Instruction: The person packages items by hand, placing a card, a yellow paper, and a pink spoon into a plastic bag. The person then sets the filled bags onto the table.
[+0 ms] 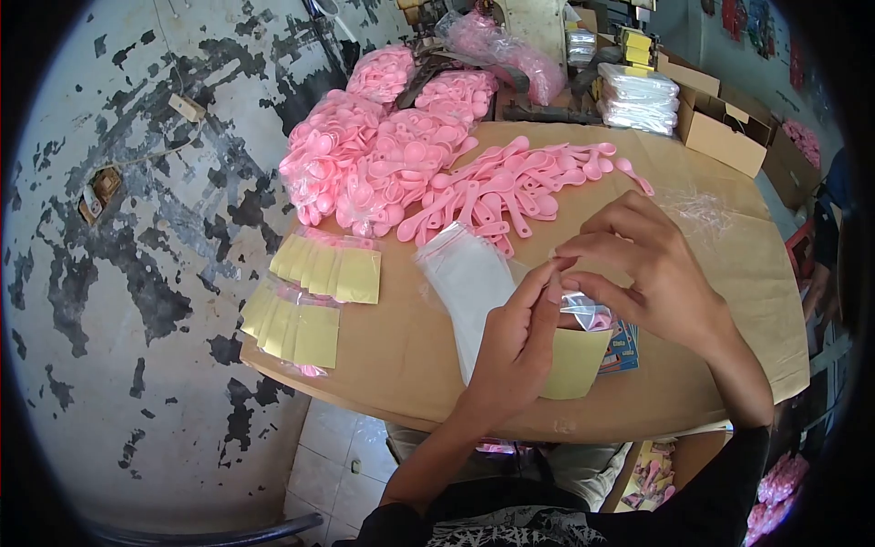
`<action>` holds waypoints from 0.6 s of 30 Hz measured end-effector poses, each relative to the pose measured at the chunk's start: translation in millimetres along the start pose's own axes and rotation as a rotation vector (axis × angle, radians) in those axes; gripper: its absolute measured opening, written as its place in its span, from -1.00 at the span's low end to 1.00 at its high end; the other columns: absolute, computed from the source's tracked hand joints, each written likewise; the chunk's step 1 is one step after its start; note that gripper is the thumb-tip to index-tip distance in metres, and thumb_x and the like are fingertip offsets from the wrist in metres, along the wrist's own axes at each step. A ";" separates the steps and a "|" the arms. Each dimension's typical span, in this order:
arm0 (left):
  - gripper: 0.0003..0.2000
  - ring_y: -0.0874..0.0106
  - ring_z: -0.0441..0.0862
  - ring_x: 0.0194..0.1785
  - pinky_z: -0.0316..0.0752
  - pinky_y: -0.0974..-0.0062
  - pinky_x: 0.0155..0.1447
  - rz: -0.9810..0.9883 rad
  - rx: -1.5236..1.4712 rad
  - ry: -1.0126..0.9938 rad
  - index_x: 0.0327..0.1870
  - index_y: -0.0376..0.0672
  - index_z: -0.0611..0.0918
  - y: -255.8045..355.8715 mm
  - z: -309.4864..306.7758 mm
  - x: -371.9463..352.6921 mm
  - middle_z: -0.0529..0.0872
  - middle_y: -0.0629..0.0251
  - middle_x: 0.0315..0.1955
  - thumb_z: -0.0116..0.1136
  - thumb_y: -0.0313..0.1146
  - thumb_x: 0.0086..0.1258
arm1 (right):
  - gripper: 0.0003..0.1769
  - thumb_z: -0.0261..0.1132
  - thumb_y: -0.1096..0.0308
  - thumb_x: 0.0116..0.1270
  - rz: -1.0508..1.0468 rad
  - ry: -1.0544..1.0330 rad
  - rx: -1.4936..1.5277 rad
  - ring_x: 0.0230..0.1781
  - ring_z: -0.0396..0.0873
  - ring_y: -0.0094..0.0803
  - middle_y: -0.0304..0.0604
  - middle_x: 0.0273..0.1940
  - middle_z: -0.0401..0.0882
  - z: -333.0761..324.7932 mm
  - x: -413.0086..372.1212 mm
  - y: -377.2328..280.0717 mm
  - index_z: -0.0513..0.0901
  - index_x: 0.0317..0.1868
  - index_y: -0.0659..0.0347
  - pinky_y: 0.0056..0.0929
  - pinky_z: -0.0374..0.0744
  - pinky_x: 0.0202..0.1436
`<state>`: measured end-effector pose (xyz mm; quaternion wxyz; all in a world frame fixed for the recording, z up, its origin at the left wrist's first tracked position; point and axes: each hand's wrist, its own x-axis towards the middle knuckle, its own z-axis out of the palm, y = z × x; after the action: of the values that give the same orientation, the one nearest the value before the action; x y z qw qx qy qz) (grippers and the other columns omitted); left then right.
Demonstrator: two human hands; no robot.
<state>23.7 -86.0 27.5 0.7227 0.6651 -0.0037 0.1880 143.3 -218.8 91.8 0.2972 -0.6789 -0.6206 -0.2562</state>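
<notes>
Over the brown paper-covered tabletop [392, 365]: left hand [521, 335] and right hand [652, 273] pinch the top of a clear plastic bag [583, 312] with a yellow card [576, 366], fingertips nearly closed.
Yellow rows [314, 335]: filled bags, looking done.
Pink plastic spoons [497, 182]: many loose, still to bag.
White stack of flat bags [476, 287]: near left hand.

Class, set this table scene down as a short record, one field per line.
Left hand: pinching the clear packet with yellow card
Right hand: fingertips at the packet's top, exact grip unclear
Under packet: blue printed cards
Beside left hand: stacked clear bags
Far side: loose pink spoons, bagged spoons
Left side: two rows of yellow-card packets
</notes>
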 end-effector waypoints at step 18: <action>-0.55 0.61 0.32 -0.58 0.25 0.50 -0.47 0.028 0.454 -0.106 0.45 -0.34 0.32 7.0 -2.2 -8.2 0.52 0.29 -0.63 -0.10 -0.43 0.59 | -0.80 0.40 0.47 0.06 0.072 -0.088 0.054 -0.32 0.57 -0.20 -0.10 -0.45 0.55 14.9 -13.3 14.3 0.51 -0.36 0.23 -0.26 0.58 -0.18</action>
<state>13.6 -85.8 31.9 0.5505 0.8195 -0.0086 0.1587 155.9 -218.0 70.8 0.2970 -0.7031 -0.6148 -0.1984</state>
